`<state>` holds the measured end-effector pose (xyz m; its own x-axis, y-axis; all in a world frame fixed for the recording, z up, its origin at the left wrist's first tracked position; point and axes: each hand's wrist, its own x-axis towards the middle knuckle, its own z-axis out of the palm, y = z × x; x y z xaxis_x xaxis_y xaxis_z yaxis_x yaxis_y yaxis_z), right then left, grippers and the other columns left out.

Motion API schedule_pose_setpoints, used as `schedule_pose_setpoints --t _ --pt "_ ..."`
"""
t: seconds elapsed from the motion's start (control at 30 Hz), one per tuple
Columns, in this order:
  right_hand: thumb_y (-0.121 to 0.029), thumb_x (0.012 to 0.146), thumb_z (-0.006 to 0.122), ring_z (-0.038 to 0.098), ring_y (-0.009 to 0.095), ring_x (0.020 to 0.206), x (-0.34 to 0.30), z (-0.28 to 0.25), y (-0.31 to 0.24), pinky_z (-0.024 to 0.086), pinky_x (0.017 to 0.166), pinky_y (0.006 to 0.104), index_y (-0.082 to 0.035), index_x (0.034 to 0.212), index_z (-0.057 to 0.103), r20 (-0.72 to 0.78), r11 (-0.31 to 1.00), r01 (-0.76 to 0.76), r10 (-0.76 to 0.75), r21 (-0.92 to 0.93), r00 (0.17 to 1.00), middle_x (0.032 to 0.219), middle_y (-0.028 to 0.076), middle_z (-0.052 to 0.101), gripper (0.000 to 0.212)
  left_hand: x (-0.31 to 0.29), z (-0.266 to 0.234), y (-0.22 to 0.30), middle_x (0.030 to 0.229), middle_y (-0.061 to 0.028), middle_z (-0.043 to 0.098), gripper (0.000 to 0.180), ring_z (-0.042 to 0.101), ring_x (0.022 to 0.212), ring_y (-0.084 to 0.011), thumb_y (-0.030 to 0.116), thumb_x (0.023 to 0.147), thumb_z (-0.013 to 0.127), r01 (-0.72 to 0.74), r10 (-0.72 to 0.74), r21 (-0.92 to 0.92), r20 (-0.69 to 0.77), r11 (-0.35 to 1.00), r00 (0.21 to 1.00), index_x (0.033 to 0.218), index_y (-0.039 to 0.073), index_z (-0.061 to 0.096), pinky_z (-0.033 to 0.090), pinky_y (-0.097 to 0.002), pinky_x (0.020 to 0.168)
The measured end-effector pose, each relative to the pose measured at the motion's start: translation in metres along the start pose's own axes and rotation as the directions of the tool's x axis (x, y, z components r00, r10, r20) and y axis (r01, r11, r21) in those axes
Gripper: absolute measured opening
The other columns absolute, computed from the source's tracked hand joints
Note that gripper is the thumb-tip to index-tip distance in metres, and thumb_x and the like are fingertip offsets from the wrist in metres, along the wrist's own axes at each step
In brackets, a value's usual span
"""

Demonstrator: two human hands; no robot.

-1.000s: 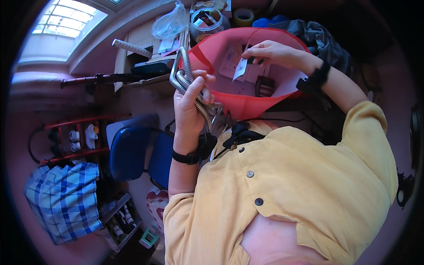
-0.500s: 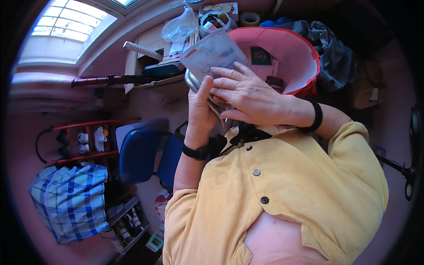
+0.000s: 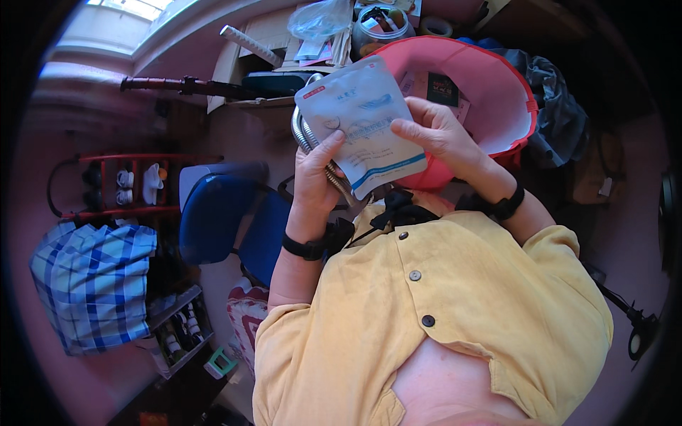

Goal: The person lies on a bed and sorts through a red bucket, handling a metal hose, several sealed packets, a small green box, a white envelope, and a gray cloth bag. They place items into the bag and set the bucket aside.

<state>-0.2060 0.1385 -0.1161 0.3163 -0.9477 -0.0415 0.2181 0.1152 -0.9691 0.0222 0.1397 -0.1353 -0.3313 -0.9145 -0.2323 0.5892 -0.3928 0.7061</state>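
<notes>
From my end of the feed, starting at the far left, I see a blue plaid cloth [image 3: 92,284] draped low down, probably as a cover, and just beyond it a red rack [image 3: 106,186] holding footwear. Right of those is a blue chair [image 3: 213,220], well below the hands. Next comes the left hand [image 3: 316,174]: its fingers are closed around a coiled flexible metal hose [image 3: 302,131], while the thumb lies over the lower left edge of a flat white-and-blue pouch [image 3: 366,117]. I'd judge that grip lets one hand carry both, with the hose behind the pouch. The pouch is near the middle of my view, tilted, its printed face toward me, likely so it can be read. Its right edge is pinched by the right hand [image 3: 444,138], thumb in front and fingers mostly behind, which seems to steady it flat. Beyond that hand, to the right, a pink-red basket [image 3: 529,106] gapes open, a dark green box [image 3: 442,88] inside. At far right, a crumpled dark plastic bag [image 3: 558,106] lies just beside it.
</notes>
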Motion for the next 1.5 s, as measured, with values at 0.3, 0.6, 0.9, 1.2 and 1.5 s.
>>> schedule_pose_setpoints --t 0.3,0.6,0.9,1.2,1.5 --pt "-0.023 0.097 0.063 0.064 0.007 0.091 -0.004 -0.002 0.020 0.054 0.078 0.0230 0.001 0.119 0.064 -0.019 0.995 -0.094 0.093 -0.040 0.995 0.103 0.005 0.069 0.032 -0.008 0.000 -0.010 0.104 -0.0108 0.070 0.032 0.069 0.090 -0.0190 0.010 0.085 0.074 -0.023 0.046 0.169 -0.134 0.985 0.990 0.115 0.001 0.064 0.057 -0.0340 0.081" --pt "-0.030 0.101 0.055 0.064 0.006 0.083 -0.003 0.004 0.018 0.053 0.071 0.0210 0.002 0.116 0.064 -0.034 0.987 -0.158 0.159 0.029 0.987 0.095 0.004 0.068 0.036 -0.011 -0.004 -0.008 0.105 -0.0140 0.069 0.038 0.070 0.092 -0.0222 0.015 0.087 0.070 -0.059 0.082 0.163 -0.137 0.985 0.987 0.119 -0.001 0.059 0.059 -0.0354 0.080" --pt "-0.029 0.102 0.050 0.064 0.007 0.090 -0.008 0.003 0.014 0.051 0.081 0.0219 0.003 0.120 0.061 0.036 0.985 -0.143 0.141 0.097 0.989 0.103 0.006 0.069 0.038 -0.016 -0.004 -0.004 0.103 -0.0126 0.068 0.037 0.069 0.090 -0.0210 0.014 0.086 0.066 -0.032 0.042 0.077 -0.143 0.997 0.989 0.119 -0.002 0.058 0.058 -0.0351 0.081" --pt "-0.028 0.102 0.050 0.063 0.008 0.091 -0.006 0.000 0.016 0.051 0.083 0.0225 0.003 0.119 0.061 0.029 0.984 -0.145 0.143 0.101 0.989 0.103 0.007 0.069 0.038 -0.011 -0.002 -0.002 0.104 -0.0132 0.069 0.036 0.071 0.089 -0.0216 0.016 0.087 0.068 -0.055 0.066 0.089 -0.127 0.995 0.990 0.118 -0.001 0.060 0.059 -0.0364 0.079" --pt "-0.032 0.102 0.050 0.064 0.009 0.089 -0.008 0.000 0.015 0.052 0.080 0.0229 0.003 0.121 0.061 0.016 0.985 -0.141 0.140 0.101 0.990 0.101 0.007 0.069 0.041 -0.015 -0.001 0.000 0.103 -0.0130 0.069 0.034 0.070 0.089 -0.0205 0.012 0.087 0.064 -0.053 0.055 0.021 -0.102 0.998 0.993 0.117 -0.002 0.059 0.059 -0.0350 0.079"
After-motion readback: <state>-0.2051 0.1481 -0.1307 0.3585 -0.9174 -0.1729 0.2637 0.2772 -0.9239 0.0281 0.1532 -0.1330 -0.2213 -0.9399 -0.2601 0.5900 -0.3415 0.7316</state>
